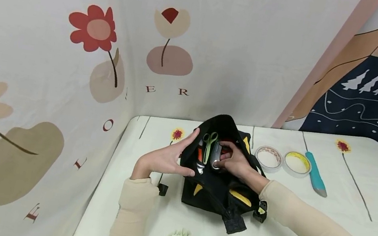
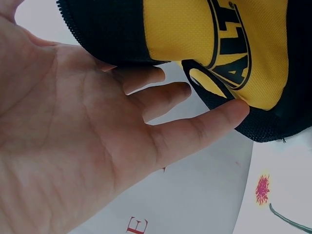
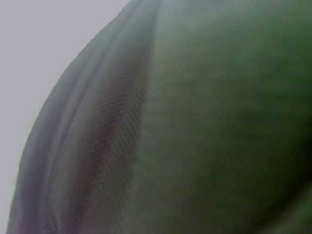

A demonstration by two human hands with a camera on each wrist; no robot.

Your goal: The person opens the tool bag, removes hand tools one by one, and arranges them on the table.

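The grey tool (image 1: 216, 154) sits inside the open black bag (image 1: 213, 188), pinched by the right hand's (image 1: 236, 162) curled fingers, just beside green scissors (image 1: 208, 146); that arm reaches in from the right; the left hand (image 1: 169, 158), fingers extended, touches the bag's left side.

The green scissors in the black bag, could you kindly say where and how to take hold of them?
I'd take the green scissors by the handle loops, from above, into the open black bag; the loops lie uncovered at the scissors' far end.
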